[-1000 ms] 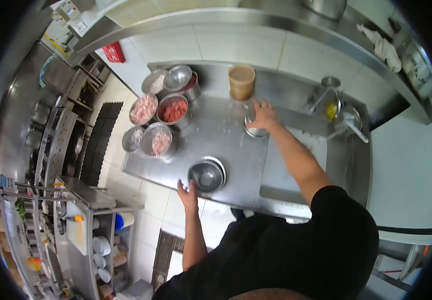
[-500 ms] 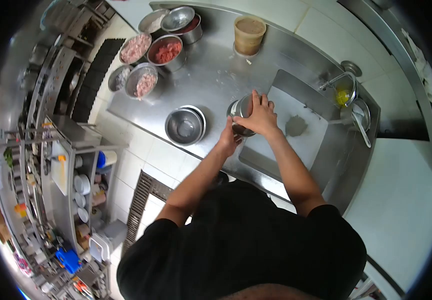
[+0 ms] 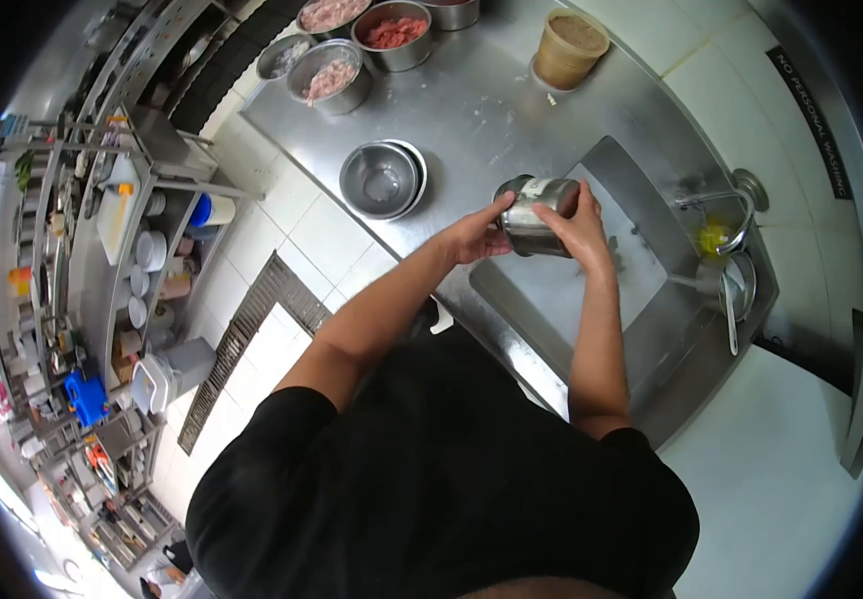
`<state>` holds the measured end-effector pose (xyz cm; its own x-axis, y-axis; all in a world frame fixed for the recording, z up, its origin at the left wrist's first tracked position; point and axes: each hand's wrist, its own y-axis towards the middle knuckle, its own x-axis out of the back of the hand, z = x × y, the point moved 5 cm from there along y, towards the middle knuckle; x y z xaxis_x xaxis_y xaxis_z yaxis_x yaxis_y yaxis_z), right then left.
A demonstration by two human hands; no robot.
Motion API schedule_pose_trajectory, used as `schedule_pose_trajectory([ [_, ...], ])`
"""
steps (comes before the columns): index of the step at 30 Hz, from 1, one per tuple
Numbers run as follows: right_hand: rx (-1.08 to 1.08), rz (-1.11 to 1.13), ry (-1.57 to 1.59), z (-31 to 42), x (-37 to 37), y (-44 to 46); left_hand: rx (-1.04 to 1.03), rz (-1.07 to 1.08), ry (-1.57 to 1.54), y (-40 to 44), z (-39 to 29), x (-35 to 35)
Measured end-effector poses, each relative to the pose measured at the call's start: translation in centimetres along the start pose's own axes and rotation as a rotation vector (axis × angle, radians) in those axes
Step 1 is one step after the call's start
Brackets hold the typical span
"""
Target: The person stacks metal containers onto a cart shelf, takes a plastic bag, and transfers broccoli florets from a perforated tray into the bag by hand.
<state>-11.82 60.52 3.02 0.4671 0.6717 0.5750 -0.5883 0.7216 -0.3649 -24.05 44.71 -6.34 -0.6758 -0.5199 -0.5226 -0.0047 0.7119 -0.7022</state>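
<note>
Between my two hands is a round metal container (image 3: 535,216) with a pale label on its side, tipped on its side over the near-left edge of the sink (image 3: 619,255). My left hand (image 3: 478,232) grips its left end, thumb on top. My right hand (image 3: 581,225) wraps round the right end, fingers over the far side. What the container holds inside is hidden from me. To the left, nested metal bowls (image 3: 380,181) rest on the steel counter (image 3: 461,130).
Metal bowls of raw meat (image 3: 392,36) stand at the counter's back left. A brownish tub (image 3: 569,50) sits near the wall. A faucet (image 3: 721,205) and a pan with a spoon (image 3: 734,290) are at the right. Shelving (image 3: 152,230) stands left, beyond a floor grate (image 3: 242,349).
My head view has turned, so the counter things appear shifted. The container has gone from more upright to lying sideways, and my right hand has moved from its top to its right end.
</note>
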Motion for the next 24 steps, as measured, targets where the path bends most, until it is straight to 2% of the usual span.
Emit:
schedule_pose_trajectory([
  [1,-0.017,0.017,0.048,-1.0,0.3,0.0,0.088,-0.121,0.075,0.6,0.6,0.8],
  [4,0.001,0.134,0.377,-4.1,0.4,-0.1,-0.107,-0.011,0.2,-2.2,-1.4,-2.8],
  [5,-0.035,0.213,0.54,-4.0,0.6,-1.1,-0.144,-0.101,0.171,-2.7,-1.2,-3.8],
  [8,-0.146,0.339,0.908,-5.9,-1.0,-3.0,-0.343,-0.092,0.246,-5.8,-2.2,-6.9],
  [9,-0.17,0.395,1.04,-5.9,-1.7,-3.8,-0.487,-0.069,0.359,-8.1,-3.0,-7.9],
  [10,-0.207,0.451,1.172,-6.0,-2.7,-4.7,-0.53,-0.1,0.469,-10.0,-3.4,-7.9],
  [12,-0.133,0.505,1.161,-5.0,-5.3,-5.9,-0.604,-0.166,0.696,-13.5,-3.6,-7.3],
  [14,-0.11,0.6,1.195,-3.8,-7.9,-6.8,-0.568,-0.199,0.6,-16.1,-2.6,-5.1],
  [15,-0.088,0.749,1.218,-3.0,-9.9,-6.5,-0.579,-0.207,0.53,-17.9,-2.1,-4.0],
  [16,-0.082,0.803,1.233,-2.6,-11.0,-6.1,-0.588,-0.214,0.461,-19.9,-1.5,-3.0],
  [18,-0.06,0.904,1.263,2.9,-12.4,-7.3,-0.637,-0.312,0.324,-24.7,-0.7,-0.9],
  [21,-0.096,0.69,0.813,3.9,-16.2,-4.3,-0.597,-0.559,0.255,-30.7,1.7,3.2],
  [24,-0.138,0.638,0.717,4.2,-19.9,-0.7,-0.669,-0.793,0.19,-35.1,4.9,7.8],
])
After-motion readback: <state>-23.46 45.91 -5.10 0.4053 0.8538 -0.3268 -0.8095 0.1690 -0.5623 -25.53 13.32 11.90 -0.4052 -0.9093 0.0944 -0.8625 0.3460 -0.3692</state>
